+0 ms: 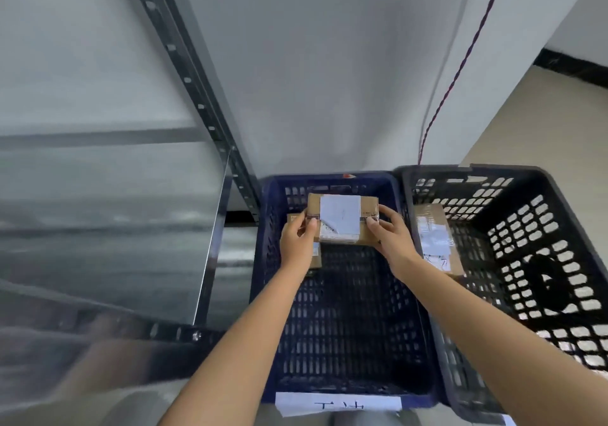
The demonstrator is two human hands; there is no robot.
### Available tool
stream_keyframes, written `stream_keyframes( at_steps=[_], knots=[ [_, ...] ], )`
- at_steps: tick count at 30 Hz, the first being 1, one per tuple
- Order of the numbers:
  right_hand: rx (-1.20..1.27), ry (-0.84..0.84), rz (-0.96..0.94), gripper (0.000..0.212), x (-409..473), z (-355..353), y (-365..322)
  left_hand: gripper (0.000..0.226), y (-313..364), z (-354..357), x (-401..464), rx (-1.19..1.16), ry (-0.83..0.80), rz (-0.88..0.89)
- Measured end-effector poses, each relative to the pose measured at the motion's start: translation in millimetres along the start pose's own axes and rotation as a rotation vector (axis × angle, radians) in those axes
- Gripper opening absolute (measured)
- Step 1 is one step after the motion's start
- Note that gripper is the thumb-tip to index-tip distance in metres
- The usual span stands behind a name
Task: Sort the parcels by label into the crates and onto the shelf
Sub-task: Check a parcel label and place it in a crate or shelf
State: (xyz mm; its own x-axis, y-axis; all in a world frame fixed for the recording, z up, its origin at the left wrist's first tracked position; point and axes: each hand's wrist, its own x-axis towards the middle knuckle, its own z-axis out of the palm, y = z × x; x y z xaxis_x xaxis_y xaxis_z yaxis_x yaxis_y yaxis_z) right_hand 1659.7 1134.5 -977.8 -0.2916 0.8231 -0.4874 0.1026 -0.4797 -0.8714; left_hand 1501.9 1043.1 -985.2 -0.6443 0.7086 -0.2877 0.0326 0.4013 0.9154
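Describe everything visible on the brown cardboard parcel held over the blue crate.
The brown cardboard parcel is a small flat box with a white label across its top, one label corner peeling, and clear tape along its sides. It is held about level over the far end of the blue perforated plastic crate. The left hand pinches its left edge, the right hand its right. Label print is unreadable.
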Motion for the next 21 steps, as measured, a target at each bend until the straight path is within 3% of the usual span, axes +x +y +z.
stream_keyframes(
  at_steps=[6,12,21],
  knots=[
    [-0.045,0.053,0.076,0.04,49,-5,35,0.037,-38,32,31,0.013,0.121,-0.087],
    [-0.118,0.104,0.117,0.046,97,-8,67,0.035,-77,70,62,0.119,0.09,-0.089],
    [-0.038,0.231,0.309,0.045,155,6,101,0.04,-116,113,110,0.164,0.067,-0.236]
  ],
)
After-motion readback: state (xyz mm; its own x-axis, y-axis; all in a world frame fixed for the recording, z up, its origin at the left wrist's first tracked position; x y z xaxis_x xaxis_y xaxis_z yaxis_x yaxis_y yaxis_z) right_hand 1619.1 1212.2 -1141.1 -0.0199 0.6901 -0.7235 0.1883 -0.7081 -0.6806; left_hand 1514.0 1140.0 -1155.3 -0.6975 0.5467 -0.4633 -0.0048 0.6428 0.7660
